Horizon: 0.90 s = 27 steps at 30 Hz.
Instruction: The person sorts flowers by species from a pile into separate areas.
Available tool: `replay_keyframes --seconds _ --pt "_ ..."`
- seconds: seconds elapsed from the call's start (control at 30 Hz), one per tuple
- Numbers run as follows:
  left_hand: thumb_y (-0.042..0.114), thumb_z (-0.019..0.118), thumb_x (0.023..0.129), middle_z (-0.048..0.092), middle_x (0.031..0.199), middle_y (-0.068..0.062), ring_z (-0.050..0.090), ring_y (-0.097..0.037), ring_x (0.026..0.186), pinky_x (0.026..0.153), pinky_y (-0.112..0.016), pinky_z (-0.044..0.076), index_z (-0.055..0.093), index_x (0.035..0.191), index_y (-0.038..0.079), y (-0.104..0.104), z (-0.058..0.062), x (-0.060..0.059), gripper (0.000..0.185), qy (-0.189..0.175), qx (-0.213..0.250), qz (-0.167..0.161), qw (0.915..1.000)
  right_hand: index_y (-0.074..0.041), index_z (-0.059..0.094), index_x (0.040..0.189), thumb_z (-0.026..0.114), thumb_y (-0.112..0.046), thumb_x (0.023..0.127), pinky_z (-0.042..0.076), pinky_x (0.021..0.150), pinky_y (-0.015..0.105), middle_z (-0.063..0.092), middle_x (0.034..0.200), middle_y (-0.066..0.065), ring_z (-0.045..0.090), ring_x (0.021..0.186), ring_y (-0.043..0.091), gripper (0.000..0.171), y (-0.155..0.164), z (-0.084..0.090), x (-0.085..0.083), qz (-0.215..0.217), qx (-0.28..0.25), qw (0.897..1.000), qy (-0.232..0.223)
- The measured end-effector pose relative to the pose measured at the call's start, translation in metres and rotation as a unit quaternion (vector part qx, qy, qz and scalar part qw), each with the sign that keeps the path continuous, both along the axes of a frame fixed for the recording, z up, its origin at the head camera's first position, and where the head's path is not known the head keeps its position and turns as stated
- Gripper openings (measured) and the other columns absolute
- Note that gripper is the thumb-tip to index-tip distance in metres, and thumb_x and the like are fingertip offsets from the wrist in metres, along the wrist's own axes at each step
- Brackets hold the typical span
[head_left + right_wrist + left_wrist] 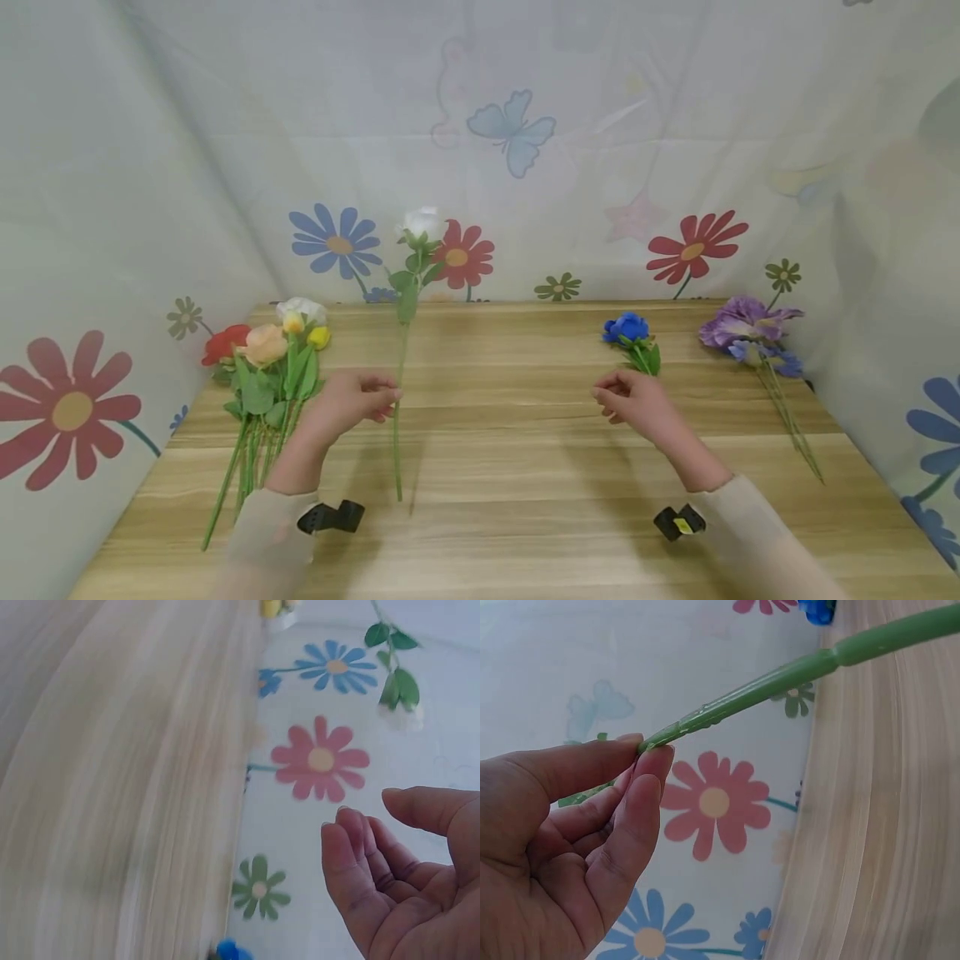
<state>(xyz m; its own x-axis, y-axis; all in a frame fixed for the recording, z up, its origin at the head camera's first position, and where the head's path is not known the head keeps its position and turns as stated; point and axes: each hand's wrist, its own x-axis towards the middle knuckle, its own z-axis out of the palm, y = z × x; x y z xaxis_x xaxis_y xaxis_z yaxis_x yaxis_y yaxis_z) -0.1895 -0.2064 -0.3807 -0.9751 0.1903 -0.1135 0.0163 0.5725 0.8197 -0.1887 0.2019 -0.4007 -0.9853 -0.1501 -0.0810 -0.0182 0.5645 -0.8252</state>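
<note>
Left hand (pixel 348 408) is pinching the white rose (pixel 422 225) by its stem, bloom up, over the tabletop (pixel 495 475). Right hand (pixel 637 404) is well right of the rose, fingers loosely curled, thumb apart from them. Blue flower (pixel 626 327) lies right of the rose too, purple flower (pixel 738 323) even farther, mixed bunch (pixel 257 393) left of it.

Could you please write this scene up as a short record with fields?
Left grip: thumb and finger pinch the stem of a white flower
White flower: roughly upright, bloom uppermost
Right grip: holds nothing, nearest the blue flower
Left side: flower bunch with red, peach, white and yellow blooms, lying down
Right side: purple flowers, lying down
Surface: wood-grain table
Backdrop: pale sheet printed with flowers and a butterfly
</note>
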Motion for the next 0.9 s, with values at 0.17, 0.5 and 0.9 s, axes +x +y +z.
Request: replay_keyframes --seconds 0.17,0.5,0.9 --pt "0.014 0.066 0.099 0.075 0.106 -0.026 0.072 -0.016 0.078 0.075 -0.035 0.064 0.066 0.122 -0.012 0.022 -0.004 -0.007 0.035 0.001 0.021 0.0 0.9998 0.009 0.063 0.117 0.06 -0.014 0.102 0.063 0.072 0.03 0.071 0.096 0.016 0.068 0.078 0.014 0.027 -0.026 -0.001 -0.004 0.007 -0.061 0.998 -0.001" --pt "0.01 0.067 0.097 0.076 0.101 -0.025 0.069 -0.01 0.073 0.072 -0.031 0.063 0.068 0.117 -0.014 0.065 -0.013 -0.01 0.031 0.004 0.095 -0.01 0.9954 0.01 0.065 0.117 0.061 -0.014 0.101 0.063 0.075 0.03 0.071 0.102 0.022 0.067 0.079 0.011 0.029 -0.073 -0.001 -0.006 0.042 -0.137 0.99 -0.014" --pt "0.01 0.068 0.096 0.076 0.103 -0.024 0.072 -0.017 0.077 0.073 -0.033 0.064 0.07 0.115 -0.01 0.1 -0.022 -0.008 0.028 -0.004 0.114 -0.027 0.9931 0.007 0.067 0.119 0.063 -0.017 0.1 0.063 0.077 0.03 0.072 0.112 0.027 0.068 0.082 0.013 0.031 -0.109 -0.001 -0.012 0.029 -0.16 0.987 -0.017"
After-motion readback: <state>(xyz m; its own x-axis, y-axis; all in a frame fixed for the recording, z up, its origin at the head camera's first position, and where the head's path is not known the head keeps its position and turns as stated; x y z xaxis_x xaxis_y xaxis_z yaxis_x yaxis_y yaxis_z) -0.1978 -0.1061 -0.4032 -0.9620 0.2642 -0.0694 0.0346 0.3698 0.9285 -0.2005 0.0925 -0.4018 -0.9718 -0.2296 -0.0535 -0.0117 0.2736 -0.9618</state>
